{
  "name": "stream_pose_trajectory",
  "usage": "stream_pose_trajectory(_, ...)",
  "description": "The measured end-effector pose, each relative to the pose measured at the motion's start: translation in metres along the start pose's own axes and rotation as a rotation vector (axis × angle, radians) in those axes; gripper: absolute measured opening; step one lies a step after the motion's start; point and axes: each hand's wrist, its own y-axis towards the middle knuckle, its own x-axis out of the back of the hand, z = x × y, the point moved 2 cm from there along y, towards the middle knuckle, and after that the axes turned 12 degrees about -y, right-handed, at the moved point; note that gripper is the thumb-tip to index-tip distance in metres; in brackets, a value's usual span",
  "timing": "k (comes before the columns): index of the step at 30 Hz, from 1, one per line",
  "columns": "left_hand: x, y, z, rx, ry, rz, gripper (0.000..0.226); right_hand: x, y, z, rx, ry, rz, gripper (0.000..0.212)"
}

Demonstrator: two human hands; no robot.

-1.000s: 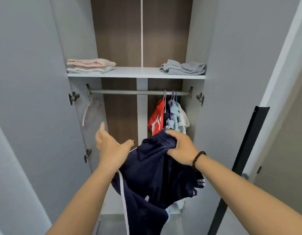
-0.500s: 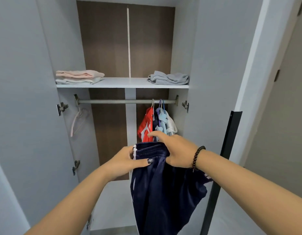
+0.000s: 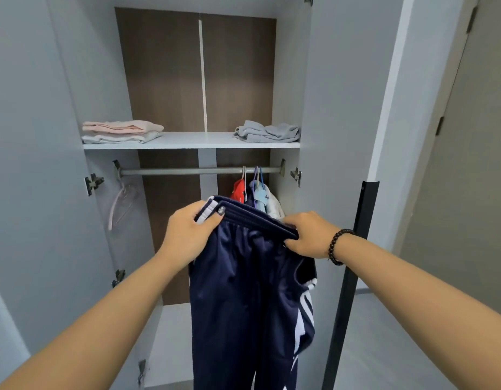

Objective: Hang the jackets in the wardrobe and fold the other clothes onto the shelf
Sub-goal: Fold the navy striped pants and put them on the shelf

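Before the open grey wardrobe [image 3: 342, 108] with its brown wood-grain back, we hold a pair of navy blue track trousers with white side stripes [image 3: 243, 299] up by the waistband, the legs hanging straight down in front of the lower compartment. Our left hand [image 3: 187, 235] pinches the left end of the waistband, thumb on top, and our right hand [image 3: 308, 235], a dark bead bracelet [image 3: 338, 246] on its wrist, grips the right end, so the band is stretched taut between them; we judge this is to let the cloth drop flat and line up the legs for folding, since trousers belong on the white shelf [image 3: 191, 140]. That shelf already carries a folded pink and cream stack [image 3: 121, 132] at the left and a folded grey garment [image 3: 267, 131] at the right, with bare board between. Below, the grey metal rail [image 3: 187, 171] holds hung jackets, red, blue and white [image 3: 255, 194], bunched at its right end, and a pale pink empty hanger [image 3: 122, 205] at the left. Compared with half a second ago, our hands are further apart and higher, the waistband spread wide rather than bunched, and the view has tilted upward
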Motion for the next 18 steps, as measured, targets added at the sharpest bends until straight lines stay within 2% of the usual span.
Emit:
stream_pose_trajectory(2,0.009,0.0,0.007,0.044,0.007,-0.052,0.017,-0.003,-0.001,-0.007,-0.031,-0.014,0.071,0.019)
stream_pose_trajectory(5,0.023,-0.002,0.016,0.103,0.004,-0.116,0.015,-0.003,-0.001,-0.017,-0.087,-0.012,0.149,0.013)
stream_pose_trajectory(10,0.041,-0.006,0.021,0.273,-0.063,-0.184,0.023,-0.004,0.003,-0.024,-0.24,0.192,0.168,0.01)
stream_pose_trajectory(11,0.041,-0.006,0.021,0.313,-0.084,-0.19,0.022,-0.005,0.005,-0.021,-0.267,0.231,0.179,0.011)
stream_pose_trajectory(13,0.038,-0.007,0.02,0.387,-0.119,-0.207,0.023,-0.008,0.009,-0.011,-0.323,0.303,0.198,0.028)
stream_pose_trajectory(15,0.033,-0.01,0.018,0.441,-0.15,-0.216,0.037,-0.009,0.013,0.0,-0.34,0.359,0.194,0.035)
stream_pose_trajectory(18,0.025,-0.014,0.014,0.479,-0.192,-0.221,0.042,-0.003,0.019,0.016,-0.349,0.458,0.176,0.017)
